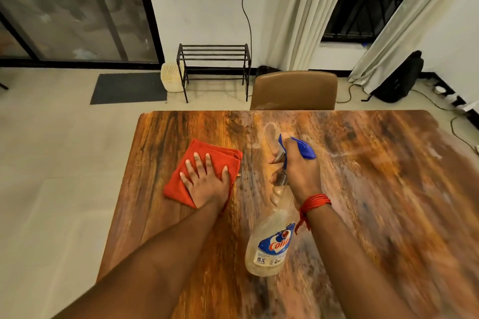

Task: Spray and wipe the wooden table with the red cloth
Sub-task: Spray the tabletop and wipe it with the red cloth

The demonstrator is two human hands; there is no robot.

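A folded red cloth (207,153) lies on the wooden table (375,189) near its left edge. My left hand (206,181) rests flat on the cloth, fingers spread, pressing it down. My right hand (300,173) grips the neck of a clear spray bottle (269,248) with a blue trigger head, held tilted above the table's middle, nozzle pointing away from me. Fingers sit on the trigger. A red thread band circles my right wrist. Pale streaks and smears show on the tabletop beyond the nozzle.
A brown chair (295,90) is pushed against the table's far edge. Behind it stand a black metal rack (213,70), a white basket (172,80) and a dark floor mat (128,88). A black bag (399,80) and cables lie at the right wall.
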